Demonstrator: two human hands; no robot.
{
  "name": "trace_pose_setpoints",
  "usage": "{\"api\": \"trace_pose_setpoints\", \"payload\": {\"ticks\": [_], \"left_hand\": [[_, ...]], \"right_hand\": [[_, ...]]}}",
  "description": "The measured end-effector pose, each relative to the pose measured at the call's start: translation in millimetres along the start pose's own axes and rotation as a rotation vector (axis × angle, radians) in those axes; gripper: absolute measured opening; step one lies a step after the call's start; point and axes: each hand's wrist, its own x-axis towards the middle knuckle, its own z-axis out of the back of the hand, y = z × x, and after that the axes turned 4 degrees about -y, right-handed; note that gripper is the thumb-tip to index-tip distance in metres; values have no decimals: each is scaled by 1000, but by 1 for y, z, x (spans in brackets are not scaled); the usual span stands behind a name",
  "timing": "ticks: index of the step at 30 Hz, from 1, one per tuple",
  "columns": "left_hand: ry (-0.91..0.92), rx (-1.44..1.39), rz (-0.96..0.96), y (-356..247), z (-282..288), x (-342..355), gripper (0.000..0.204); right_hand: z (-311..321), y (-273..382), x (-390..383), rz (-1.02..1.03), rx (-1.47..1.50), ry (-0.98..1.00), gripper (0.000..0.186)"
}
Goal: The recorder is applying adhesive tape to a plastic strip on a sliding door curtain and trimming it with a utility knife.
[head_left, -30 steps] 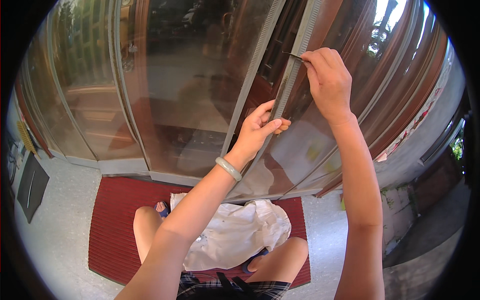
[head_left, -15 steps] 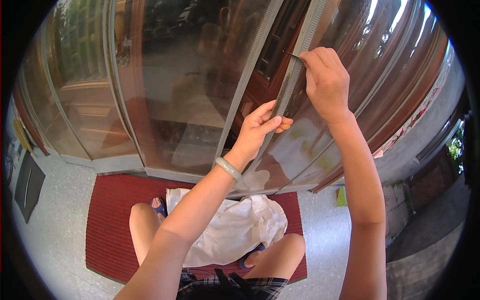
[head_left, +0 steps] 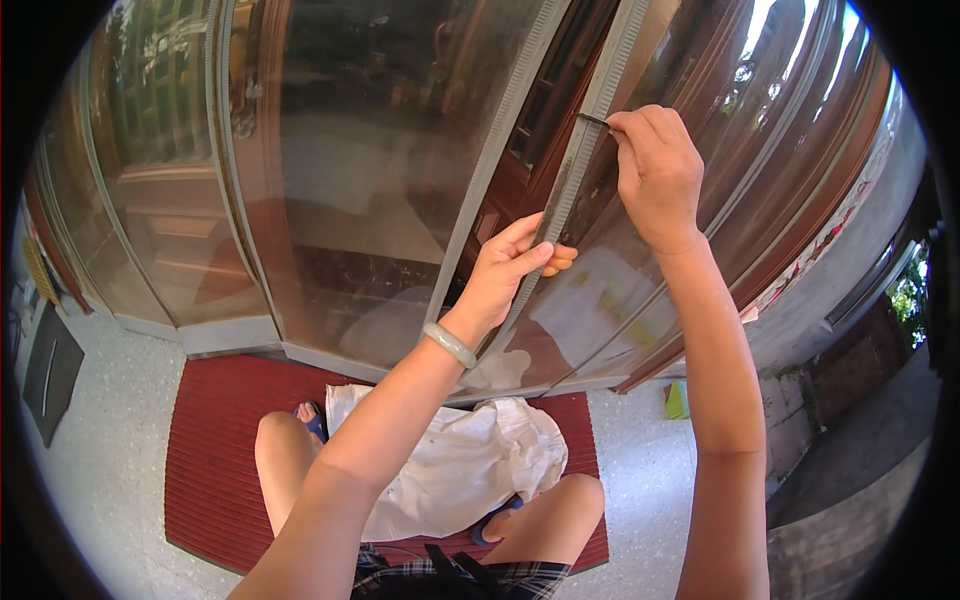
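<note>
A clear plastic door curtain (head_left: 370, 150) with ribbed grey edge strips hangs in front of a brown door (head_left: 530, 165). My left hand (head_left: 510, 265), a pale bangle (head_left: 449, 345) on its wrist, pinches one grey edge strip (head_left: 572, 165) with the thumb on the near side. Higher up, my right hand (head_left: 660, 170) is closed at the right of this strip. Between its thumb and forefinger is a thin dark rod-like piece (head_left: 592, 119) that lies across the strip and points left. Its exact kind is too small to make out.
Below the curtain, a white cloth (head_left: 460, 470) lies between my legs on a red ribbed mat (head_left: 215, 450). A dark flat panel (head_left: 52, 375) is on the pale speckled floor at left. A green object (head_left: 677, 400) stands by the curtain's foot at right.
My right hand has come slightly down and right, with the thin dark piece still across the strip. The left hand keeps its pinch, a little lower in view.
</note>
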Motion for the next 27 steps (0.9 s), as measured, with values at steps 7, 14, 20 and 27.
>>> {"api": "trace_pose_setpoints", "payload": {"ticks": [7,14,20,27], "left_hand": [[-5,4,-3,-1,1,1,46],[-2,-35,-17,0,-4,-2,46],[-10,-73,-41,-1,-6,-6,49],[43,57,-100,-14,-11,1,49]], "right_hand": [[6,14,-16,-21,76,139,19],[8,28,-15,-123,149,100,18],[7,26,-19,-135,151,108,17],[10,32,-26,-126,140,94,13]]}}
